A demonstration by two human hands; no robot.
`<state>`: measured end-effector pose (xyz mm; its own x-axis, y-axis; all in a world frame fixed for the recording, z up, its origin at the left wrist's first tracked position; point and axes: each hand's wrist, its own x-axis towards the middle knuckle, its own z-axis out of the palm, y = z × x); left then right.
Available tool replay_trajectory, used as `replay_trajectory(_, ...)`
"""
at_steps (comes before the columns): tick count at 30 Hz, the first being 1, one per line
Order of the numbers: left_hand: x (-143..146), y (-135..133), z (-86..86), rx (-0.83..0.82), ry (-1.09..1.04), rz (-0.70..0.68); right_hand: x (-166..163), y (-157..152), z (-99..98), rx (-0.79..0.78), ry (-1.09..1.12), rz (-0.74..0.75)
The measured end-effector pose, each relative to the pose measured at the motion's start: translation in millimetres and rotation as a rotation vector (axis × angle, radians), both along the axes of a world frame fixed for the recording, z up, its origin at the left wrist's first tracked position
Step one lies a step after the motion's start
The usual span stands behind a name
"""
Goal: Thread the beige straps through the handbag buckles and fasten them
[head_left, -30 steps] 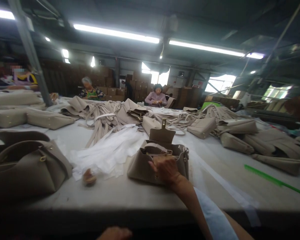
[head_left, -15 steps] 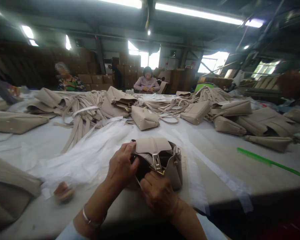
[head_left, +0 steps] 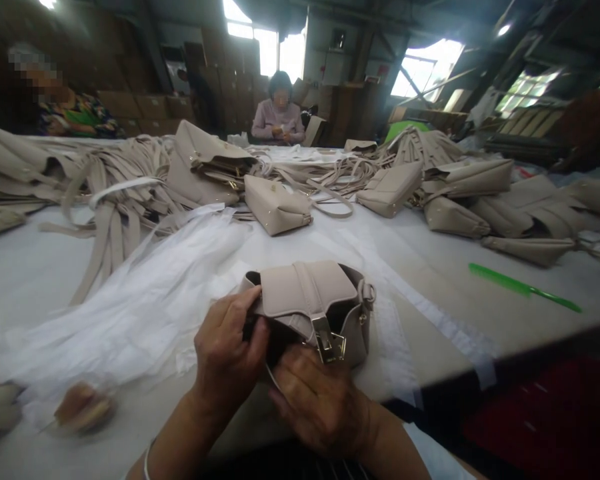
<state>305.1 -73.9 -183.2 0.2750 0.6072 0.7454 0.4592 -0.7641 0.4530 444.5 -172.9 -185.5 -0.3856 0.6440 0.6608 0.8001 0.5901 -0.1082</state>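
In front of me on the white-covered table (head_left: 160,407) is a beige handbag (head_left: 305,287) with its flap lying over the top and its mouth partly open. My left hand (head_left: 233,340) grips the bag's left side, thumb at the opening and fingers along the outer edge. At the near edge of the bag, my right hand (head_left: 320,393) is closed, its fingertips hidden at or inside the opening. Just above its knuckles sits a metal clasp (head_left: 325,340) at the end of the flap strap.
Crumpled white wrapping (head_left: 170,287) spreads to the left, near a small brown object (head_left: 85,407). A green comb (head_left: 525,288) lies to the right. Further back are beige bags (head_left: 277,203) and piled straps (head_left: 110,220). A co-worker (head_left: 279,117) sits across the table.
My view has tilted down and come closer. The metal clasp has swung a little and now shows more of its frame. Both hands stay at the bag.
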Motion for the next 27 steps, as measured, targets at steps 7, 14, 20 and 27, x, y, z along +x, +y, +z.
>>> replay_trajectory(7, 0.5, 2.7, 0.1, -0.002, 0.019, 0.039, 15.1, -34.9, 30.9, 0.012, 0.683, -0.044)
replay_trajectory(14, 7.6, 1.9, 0.7, -0.011, 0.029, 0.076, 40.3, -15.8, 44.4, -0.276, 0.825, -0.326)
replay_trajectory(20, 8.6, 2.2, 1.8, -0.035, 0.051, 0.094, 31.7, 2.4, 39.3, -0.249, 0.586, -0.438)
replay_trajectory(27, -3.8, 5.2, 13.1, -0.125, 0.088, 0.031, 40.1, 5.9, 51.1, -0.174, 0.478, -0.409)
